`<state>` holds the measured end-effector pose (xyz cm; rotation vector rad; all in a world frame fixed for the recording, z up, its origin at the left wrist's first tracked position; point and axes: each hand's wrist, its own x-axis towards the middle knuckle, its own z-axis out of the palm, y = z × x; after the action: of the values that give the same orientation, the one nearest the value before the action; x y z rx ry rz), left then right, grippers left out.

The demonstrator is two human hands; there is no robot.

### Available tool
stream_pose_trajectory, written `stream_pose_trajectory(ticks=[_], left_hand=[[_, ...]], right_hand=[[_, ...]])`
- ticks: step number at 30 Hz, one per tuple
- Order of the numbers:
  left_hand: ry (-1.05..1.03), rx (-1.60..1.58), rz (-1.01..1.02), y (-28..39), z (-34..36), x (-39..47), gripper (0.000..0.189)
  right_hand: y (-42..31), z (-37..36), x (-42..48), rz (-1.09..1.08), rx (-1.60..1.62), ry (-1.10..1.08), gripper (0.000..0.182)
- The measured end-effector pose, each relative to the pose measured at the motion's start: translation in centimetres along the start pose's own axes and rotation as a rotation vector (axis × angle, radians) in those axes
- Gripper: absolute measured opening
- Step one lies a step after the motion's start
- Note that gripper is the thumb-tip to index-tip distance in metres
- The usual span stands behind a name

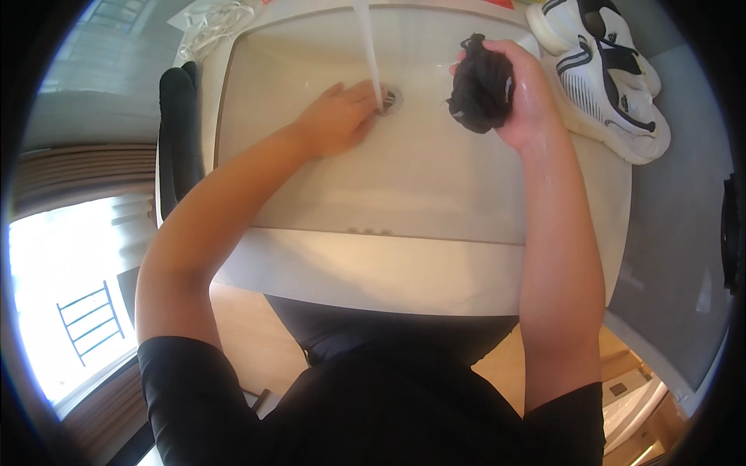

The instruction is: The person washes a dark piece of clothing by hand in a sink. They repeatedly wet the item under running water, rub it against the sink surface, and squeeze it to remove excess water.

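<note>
My right hand [527,96] is closed around a bunched, wet-looking piece of black fabric [481,87], held up over the right side of a pale rectangular washbasin [373,198]. Low in the basin, my left hand [344,119] reaches in with its palm down and the thumb apart from the other fingers. Its fingertips are beside the round drain [391,101], and I see nothing held in it. A thin stream of water [368,52] runs down from the top of the view, landing at the drain by those fingertips.
White sneakers with black trim [612,99] sit on the right of the counter. Dark, elongated padded objects [178,134] lie along its left edge. Tangled white laces or cord [215,26] rest at the back left corner. A grey wall [676,221] stands close on the right.
</note>
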<state>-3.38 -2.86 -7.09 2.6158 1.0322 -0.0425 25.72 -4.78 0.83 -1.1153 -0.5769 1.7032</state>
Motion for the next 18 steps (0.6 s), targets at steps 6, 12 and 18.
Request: stream_pose_trajectory(ticks=[6,12,18], left_hand=[[0.052,0.082,0.074,0.2,0.7,-0.3,0.054],[0.068,0.066,0.068,0.4,1.4,-0.6,0.048],[0.011,-0.046,0.089,0.7,1.3,0.3,0.042]], right_hand=[[-0.2,0.8,-0.6,0.013,0.008,0.015,0.032],[-0.3,0.9,-0.7,0.004,0.008,0.009,0.032],[-0.4,1.0,-0.8,0.009,-0.01,0.015,0.031]])
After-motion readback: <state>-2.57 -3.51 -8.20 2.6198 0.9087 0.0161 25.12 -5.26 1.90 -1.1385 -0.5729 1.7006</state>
